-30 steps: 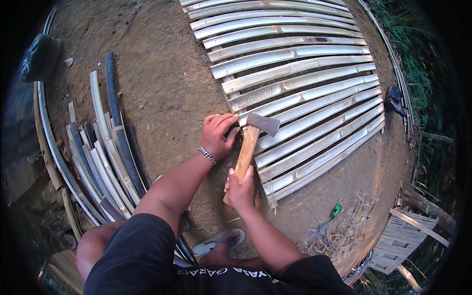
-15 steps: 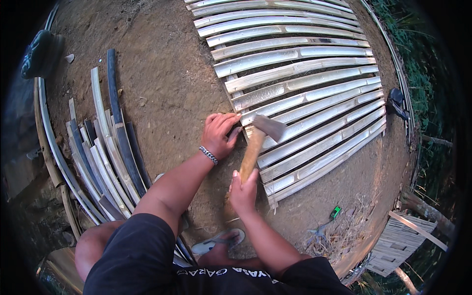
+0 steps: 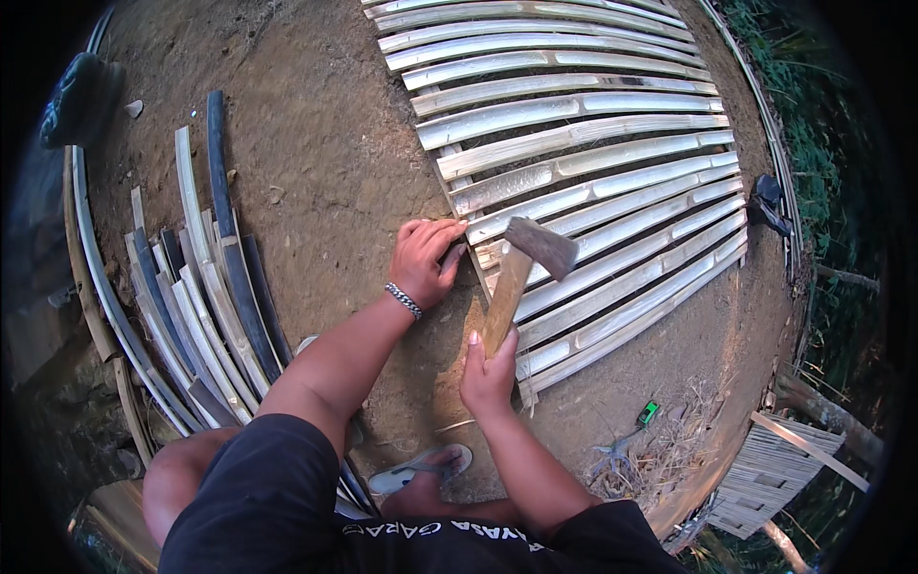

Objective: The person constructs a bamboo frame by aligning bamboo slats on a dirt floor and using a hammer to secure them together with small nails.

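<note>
Head view, looking straight down at bare dirt ground point(image 3: 335, 143). Right hand point(image 3: 488, 368) has a closed grip round the lower end of a hatchet point(image 3: 521, 277), wooden handle pale and worn, dark wedge head tipped up over the near ends of the slats point(image 3: 593, 163). Those slats are split bamboo, pale, laid side by side in a fan that fills the upper right. Left hand point(image 3: 426, 263), bracelet on the wrist, has its fingers curled down on the end of one slat, just beside the hatchet head. Open dirt runs between the slats and a second pile point(image 3: 201, 287) of darker strips on the left, so there's room there. A sandal point(image 3: 421, 469) sits near the bottom, below the hands.
</note>
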The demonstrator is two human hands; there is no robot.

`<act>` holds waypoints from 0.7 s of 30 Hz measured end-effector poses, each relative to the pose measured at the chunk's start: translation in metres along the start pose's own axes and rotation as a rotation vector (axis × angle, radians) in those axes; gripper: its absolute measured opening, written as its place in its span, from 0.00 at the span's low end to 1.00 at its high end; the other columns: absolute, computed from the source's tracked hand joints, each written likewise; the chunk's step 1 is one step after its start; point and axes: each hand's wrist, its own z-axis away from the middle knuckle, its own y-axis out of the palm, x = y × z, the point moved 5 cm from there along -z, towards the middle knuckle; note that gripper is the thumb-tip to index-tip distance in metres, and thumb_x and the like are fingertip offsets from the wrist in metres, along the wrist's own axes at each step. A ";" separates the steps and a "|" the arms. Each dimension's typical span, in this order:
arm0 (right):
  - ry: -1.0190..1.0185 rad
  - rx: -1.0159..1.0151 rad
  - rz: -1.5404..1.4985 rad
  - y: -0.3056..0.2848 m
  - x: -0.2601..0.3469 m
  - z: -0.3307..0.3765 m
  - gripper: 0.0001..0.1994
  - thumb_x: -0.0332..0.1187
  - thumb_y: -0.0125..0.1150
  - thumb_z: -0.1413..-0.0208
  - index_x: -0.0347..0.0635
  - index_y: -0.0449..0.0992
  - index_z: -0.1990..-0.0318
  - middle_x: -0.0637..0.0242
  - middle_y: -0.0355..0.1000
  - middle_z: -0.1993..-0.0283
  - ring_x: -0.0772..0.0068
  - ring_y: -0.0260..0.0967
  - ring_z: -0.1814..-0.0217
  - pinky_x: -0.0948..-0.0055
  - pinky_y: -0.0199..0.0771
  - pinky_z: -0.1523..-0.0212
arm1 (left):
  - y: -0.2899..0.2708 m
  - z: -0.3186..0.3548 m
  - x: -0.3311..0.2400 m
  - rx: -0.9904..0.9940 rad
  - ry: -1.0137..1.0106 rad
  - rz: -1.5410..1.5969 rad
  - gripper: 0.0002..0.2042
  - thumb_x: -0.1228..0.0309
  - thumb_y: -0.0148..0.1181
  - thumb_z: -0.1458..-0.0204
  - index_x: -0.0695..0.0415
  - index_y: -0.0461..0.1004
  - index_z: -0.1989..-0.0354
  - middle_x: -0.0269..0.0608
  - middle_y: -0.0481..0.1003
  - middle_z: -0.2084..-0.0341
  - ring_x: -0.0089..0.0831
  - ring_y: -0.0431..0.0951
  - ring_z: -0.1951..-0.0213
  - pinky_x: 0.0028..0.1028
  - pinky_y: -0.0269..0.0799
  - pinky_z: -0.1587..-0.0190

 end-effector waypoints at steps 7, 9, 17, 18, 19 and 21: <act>0.102 0.078 0.067 -0.006 0.003 -0.009 0.19 0.32 0.54 0.34 0.35 0.60 0.41 0.56 0.73 0.64 0.59 0.75 0.66 0.62 0.74 0.66 | -0.003 0.002 0.004 0.011 -0.005 -0.006 0.16 0.75 0.65 0.50 0.52 0.78 0.51 0.36 0.80 0.55 0.34 0.78 0.52 0.37 0.63 0.42; 0.228 0.039 -0.158 -0.012 0.012 -0.002 0.24 0.36 0.56 0.35 0.33 0.59 0.38 0.37 0.73 0.53 0.32 0.73 0.51 0.50 0.72 0.52 | -0.001 0.001 0.000 0.003 -0.001 0.006 0.16 0.75 0.65 0.51 0.52 0.78 0.51 0.36 0.80 0.55 0.34 0.78 0.52 0.37 0.63 0.42; 0.240 0.129 0.004 -0.033 -0.001 -0.005 0.25 0.37 0.55 0.34 0.35 0.58 0.35 0.39 0.73 0.50 0.36 0.74 0.48 0.53 0.72 0.50 | -0.003 0.000 -0.002 0.008 0.011 -0.004 0.17 0.69 0.68 0.51 0.53 0.77 0.51 0.37 0.79 0.55 0.34 0.78 0.52 0.37 0.63 0.42; 0.224 0.095 0.022 -0.042 0.000 -0.001 0.26 0.37 0.54 0.34 0.35 0.58 0.35 0.39 0.73 0.51 0.36 0.74 0.48 0.52 0.72 0.50 | -0.004 -0.001 -0.004 0.009 0.009 0.005 0.18 0.67 0.69 0.51 0.54 0.76 0.51 0.38 0.79 0.54 0.34 0.78 0.52 0.38 0.62 0.41; 0.207 0.058 0.039 -0.050 0.001 0.002 0.26 0.37 0.54 0.34 0.35 0.58 0.34 0.39 0.73 0.51 0.36 0.74 0.49 0.52 0.72 0.50 | -0.004 -0.002 -0.006 0.025 0.001 -0.002 0.20 0.65 0.69 0.52 0.54 0.75 0.50 0.38 0.78 0.54 0.35 0.77 0.51 0.38 0.62 0.41; 0.149 -0.010 0.064 -0.065 0.000 0.011 0.27 0.37 0.54 0.34 0.34 0.57 0.33 0.40 0.73 0.51 0.36 0.74 0.49 0.52 0.72 0.50 | -0.006 -0.003 -0.008 0.056 -0.015 -0.025 0.22 0.61 0.71 0.53 0.54 0.74 0.49 0.39 0.77 0.53 0.36 0.76 0.49 0.39 0.61 0.41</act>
